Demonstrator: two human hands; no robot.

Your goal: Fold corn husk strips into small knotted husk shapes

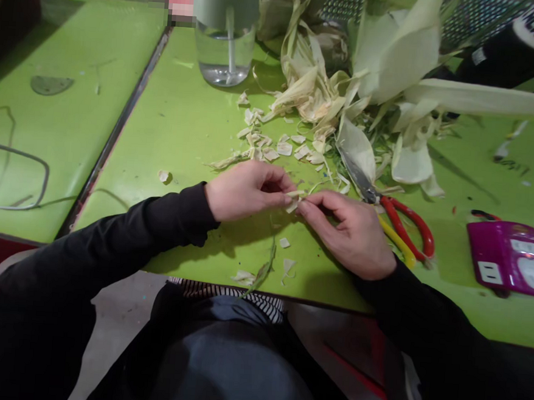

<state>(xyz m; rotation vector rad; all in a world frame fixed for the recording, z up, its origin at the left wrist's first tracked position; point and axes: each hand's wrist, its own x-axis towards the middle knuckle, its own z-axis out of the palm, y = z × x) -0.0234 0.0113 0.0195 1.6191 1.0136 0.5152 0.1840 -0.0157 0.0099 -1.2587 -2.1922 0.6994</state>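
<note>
My left hand (pixel 252 191) and my right hand (pixel 346 228) meet over the green table, both closed in a pinch. Between their fingertips is a small pale piece of corn husk (pixel 294 201), gripped from both sides. Just beyond lie scattered husk scraps (pixel 270 148) and a heap of dry husks (pixel 315 97). Scissors (pixel 406 228) with one red and one yellow handle rest beside my right hand, their blades pointing into the heap. A thin green stem (pixel 267 261) and a few cut bits lie on the near side of my hands.
A clear bottle (pixel 224 57) of water with a straw stands at the back. To the right are a purple power socket block (pixel 510 256) and a dark bottle (pixel 510 49). Wire loops (pixel 44 178) lie left of the gap between tables.
</note>
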